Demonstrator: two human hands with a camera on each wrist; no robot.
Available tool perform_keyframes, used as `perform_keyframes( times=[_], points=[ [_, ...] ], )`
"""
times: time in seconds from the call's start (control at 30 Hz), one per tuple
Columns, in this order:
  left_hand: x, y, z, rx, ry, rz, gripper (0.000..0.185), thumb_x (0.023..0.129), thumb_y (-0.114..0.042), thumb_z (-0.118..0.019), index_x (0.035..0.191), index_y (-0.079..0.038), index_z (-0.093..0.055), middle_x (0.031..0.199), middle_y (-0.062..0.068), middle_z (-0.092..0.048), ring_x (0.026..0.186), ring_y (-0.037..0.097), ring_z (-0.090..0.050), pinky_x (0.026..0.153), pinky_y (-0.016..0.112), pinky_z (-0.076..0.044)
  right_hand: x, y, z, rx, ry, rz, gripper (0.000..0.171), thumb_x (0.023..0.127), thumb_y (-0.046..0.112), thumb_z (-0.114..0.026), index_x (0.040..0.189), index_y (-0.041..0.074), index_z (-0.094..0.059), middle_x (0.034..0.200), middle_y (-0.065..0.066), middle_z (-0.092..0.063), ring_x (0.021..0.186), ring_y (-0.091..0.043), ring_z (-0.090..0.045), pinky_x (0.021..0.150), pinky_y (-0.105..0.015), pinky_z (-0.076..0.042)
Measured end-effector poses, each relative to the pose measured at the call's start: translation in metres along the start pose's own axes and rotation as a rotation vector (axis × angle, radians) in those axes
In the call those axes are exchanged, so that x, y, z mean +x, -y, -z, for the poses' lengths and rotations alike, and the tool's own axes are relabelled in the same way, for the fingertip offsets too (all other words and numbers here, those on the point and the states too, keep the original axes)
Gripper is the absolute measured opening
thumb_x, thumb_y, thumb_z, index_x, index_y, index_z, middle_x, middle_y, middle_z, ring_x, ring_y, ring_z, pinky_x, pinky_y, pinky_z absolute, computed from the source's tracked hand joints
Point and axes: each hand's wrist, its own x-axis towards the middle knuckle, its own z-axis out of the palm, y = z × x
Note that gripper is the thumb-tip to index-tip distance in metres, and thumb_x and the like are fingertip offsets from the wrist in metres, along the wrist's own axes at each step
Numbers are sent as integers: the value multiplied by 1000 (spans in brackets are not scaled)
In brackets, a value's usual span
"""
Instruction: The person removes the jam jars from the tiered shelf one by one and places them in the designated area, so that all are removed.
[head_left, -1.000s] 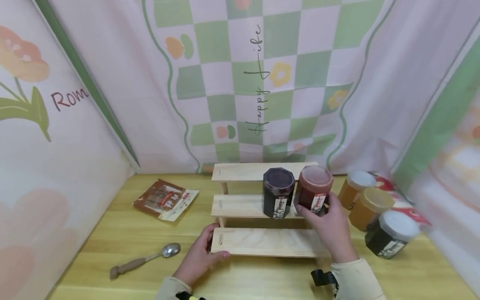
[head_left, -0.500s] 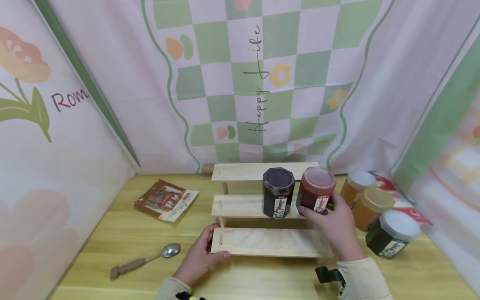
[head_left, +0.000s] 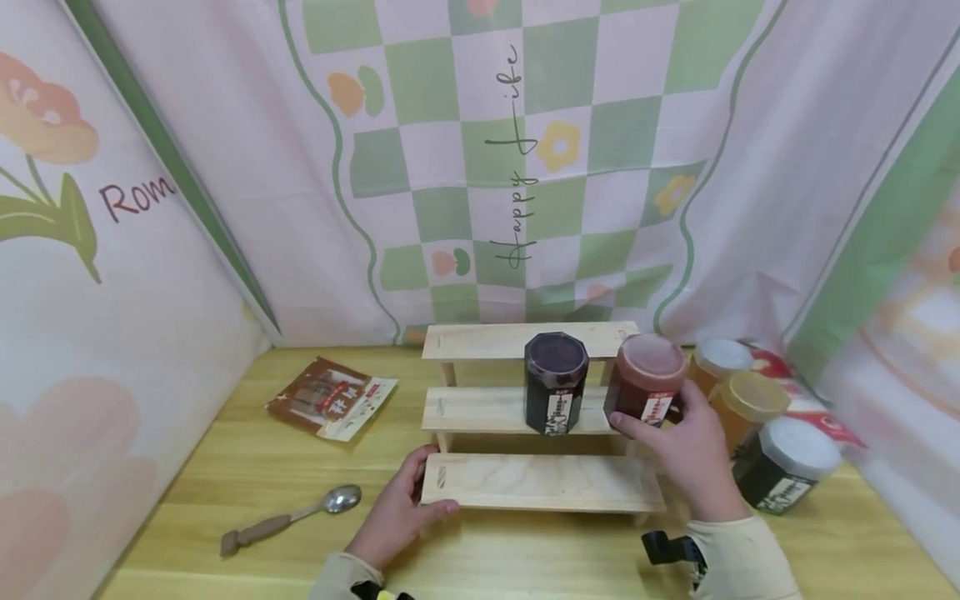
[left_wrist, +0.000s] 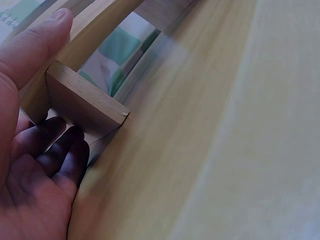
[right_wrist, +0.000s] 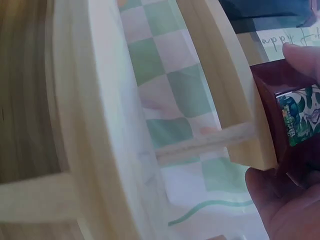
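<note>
The right hand hides the red jar's base.

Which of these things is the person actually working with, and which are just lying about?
In use:
- red jam jar, gripped by the right hand
- wooden stepped rack, steadied by the left hand
- dark jam jar on its middle step

Lying about:
- spoon
- snack packet
- three other jars beside the rack
</note>
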Motion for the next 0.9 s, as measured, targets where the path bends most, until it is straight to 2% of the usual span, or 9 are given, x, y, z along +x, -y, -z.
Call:
perform_keyframes(
  times=[0.23,0.5,0.7,0.8,0.9],
  points=[
    [0,1,0,-24,7,10,96,77,-39,-85,154,-16,-32,144,13,-52,126,33,-54,107,50,-45,0,0,9,46,-13,-33,97,76,33,-90,152,6,-36,148,-25,-46,134,-45,-43,106,-66,-37],
    [2,1,-1,-9,0,-2,95,76,-40,-85,152,-15,-35,142,12,-54,126,33,-54,107,50,-45,1,-4,19,70,-65,-42,98,74,26,-91,155,21,-35,148,-19,-47,134,-38,-43,109,-61,-36],
    [1,-1,-1,-9,1,7,96,76,-41,-85,153,-15,-34,143,12,-53,127,33,-53,108,51,-44,4,-10,26,60,-82,-71,97,76,27,-90,155,19,-35,150,-21,-46,133,-38,-44,111,-58,-36],
    [1,-2,0,6,-5,9,97,75,-42,-85,153,-15,-35,144,12,-53,128,34,-53,109,52,-42,6,-12,29,64,-92,-81,98,75,25,-91,155,21,-35,149,-20,-47,132,-35,-45,111,-54,-38],
    [1,-2,0,13,-8,11,97,74,-42,-86,153,-15,-35,144,13,-53,128,34,-53,109,52,-42,8,-14,32,59,-102,-91,97,76,23,-90,155,23,-35,147,-18,-48,129,-30,-48,108,-43,-43]
  ],
)
